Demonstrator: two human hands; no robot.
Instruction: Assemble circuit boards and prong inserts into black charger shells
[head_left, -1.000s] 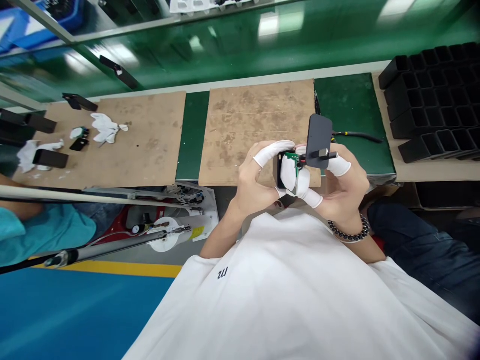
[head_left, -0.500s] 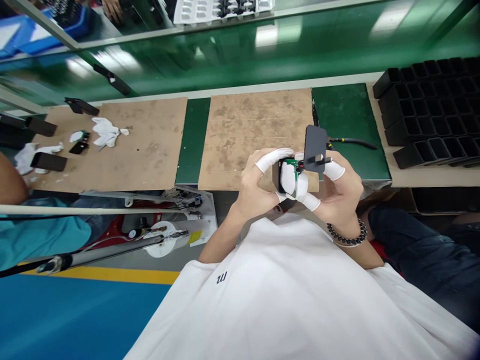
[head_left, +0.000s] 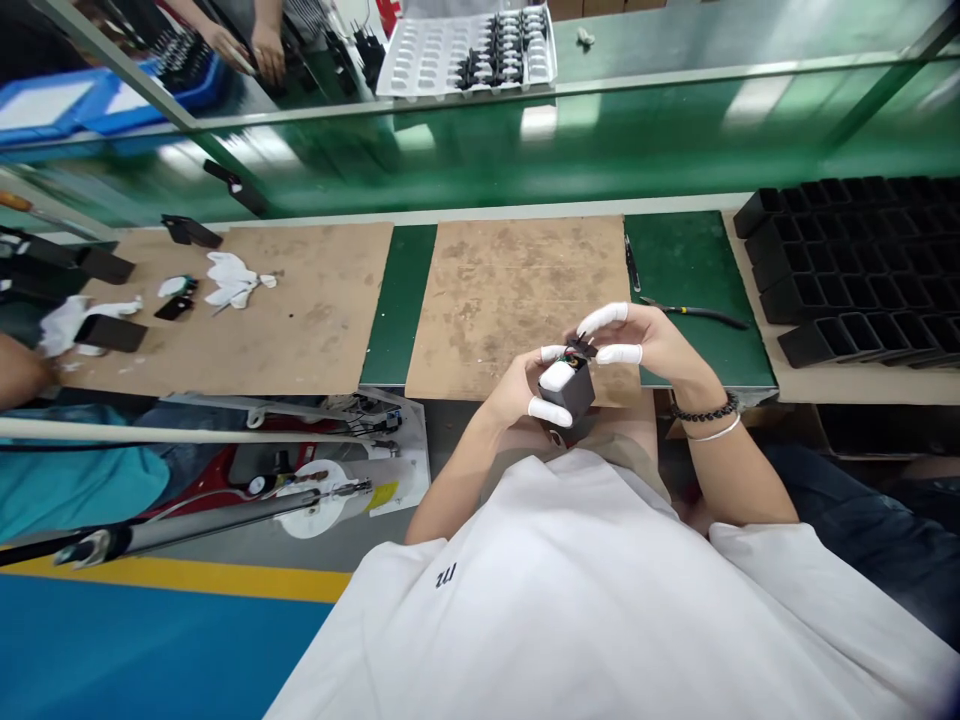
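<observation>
Over the near edge of the middle cardboard sheet [head_left: 517, 270], toward its right corner, the left hand [head_left: 516, 390] grasps a black box [head_left: 576, 396], held between thumb and fingers. At the box's far end, the right hand [head_left: 658, 345] pinches a small dark piece [head_left: 583, 348] in its fingertips. Pliers [head_left: 709, 315] lie beside that hand, toward the green counter's [head_left: 686, 255] right edge.

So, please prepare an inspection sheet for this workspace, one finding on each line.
Surface: stained brown cardboard sheet on green bench.
Parts: black rectangular box; small black plate at its opening.
Clutter: black-handled tool with yellow bands; crumpled white cloth.
Hands: left hand, white finger covers, grips the box; right hand, likewise covered, at the plate, contact unclear.
Cables: thin red wire near the opening, path unclear.
Surroundings: stacked black open boxes, right; white moulded tray, far side.
</observation>
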